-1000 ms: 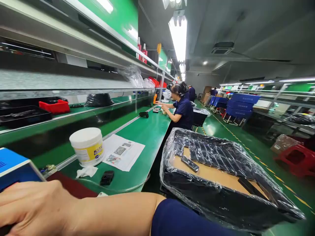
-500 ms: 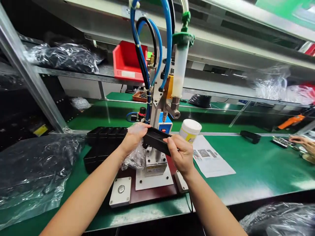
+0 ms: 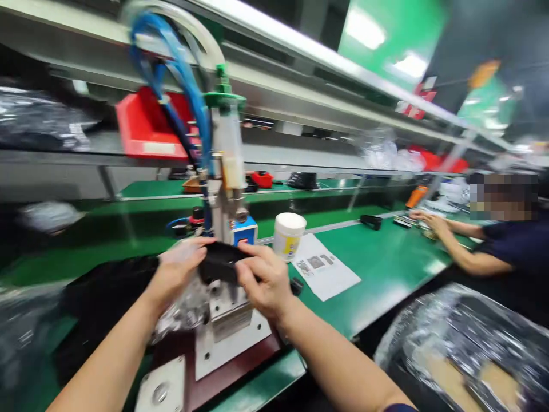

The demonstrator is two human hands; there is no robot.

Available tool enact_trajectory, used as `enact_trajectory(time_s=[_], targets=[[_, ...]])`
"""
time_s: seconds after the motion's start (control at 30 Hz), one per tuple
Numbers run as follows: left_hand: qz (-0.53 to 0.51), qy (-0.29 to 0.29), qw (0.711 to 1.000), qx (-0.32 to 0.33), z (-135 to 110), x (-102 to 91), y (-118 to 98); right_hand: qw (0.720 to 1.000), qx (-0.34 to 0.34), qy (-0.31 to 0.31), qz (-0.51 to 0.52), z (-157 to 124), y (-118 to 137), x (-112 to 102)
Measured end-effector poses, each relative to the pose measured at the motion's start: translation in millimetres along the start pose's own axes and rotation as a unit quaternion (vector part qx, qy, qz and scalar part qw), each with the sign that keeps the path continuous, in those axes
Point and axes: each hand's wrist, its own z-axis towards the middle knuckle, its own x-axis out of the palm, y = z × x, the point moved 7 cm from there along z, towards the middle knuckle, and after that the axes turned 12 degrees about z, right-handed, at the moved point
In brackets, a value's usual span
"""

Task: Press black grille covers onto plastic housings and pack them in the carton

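Between my two hands I hold a black plastic housing [image 3: 221, 260], blurred by motion, in front of the bench press. My left hand [image 3: 182, 263] grips its left end, with something clear and filmy over the fingers. Around the right end my right hand [image 3: 266, 280] is closed, thumb towards me. Directly behind stands the press [image 3: 221, 212], with a clear syringe barrel [image 3: 230, 140] and blue hoses [image 3: 169, 63]. Its metal base [image 3: 231, 343] lies below my hands. A clear crumpled bag [image 3: 182, 312] sits under my left hand.
A white jar [image 3: 289, 234] and a printed sheet [image 3: 323, 266] lie right of the press. Black parts [image 3: 107, 292] are piled at left. A red bin [image 3: 154, 126] sits on the shelf. At right, a co-worker's hands [image 3: 429, 220] work; a plastic-lined container [image 3: 463, 355] stands below the bench edge.
My view has swung to the right, bringing the co-worker and the plastic-lined container into sight. The black housing is still in both hands and has tilted a little.
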Motion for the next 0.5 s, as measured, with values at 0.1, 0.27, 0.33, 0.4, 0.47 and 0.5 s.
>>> enact_trajectory(time_s=[0.1, 0.27, 0.33, 0.4, 0.47, 0.5], targets=[[-0.034, -0.028, 0.995, -0.086, 1, 0.3, 22, 0.998, -0.016, -0.053, -0.032, -3, -2, 4], [-0.038, -0.047, 0.992, -0.114, -3, 2.1, 21, 0.996, 0.054, -0.029, -0.062, -7, -17, 17], [-0.042, -0.044, 0.99, -0.126, -4, 2.3, 20, 0.997, 0.045, -0.025, -0.057, -7, -17, 16], [-0.043, -0.029, 0.989, -0.137, -3, 2.0, 25, 0.999, 0.019, -0.021, -0.017, -7, -15, 12], [-0.045, -0.005, 0.992, -0.117, 2, 1.2, 30, 0.999, 0.008, -0.008, 0.032, -10, -13, 6], [-0.044, 0.01, 0.994, -0.095, 4, 1.3, 32, 0.999, 0.016, 0.0, 0.049, -13, -14, 2]])
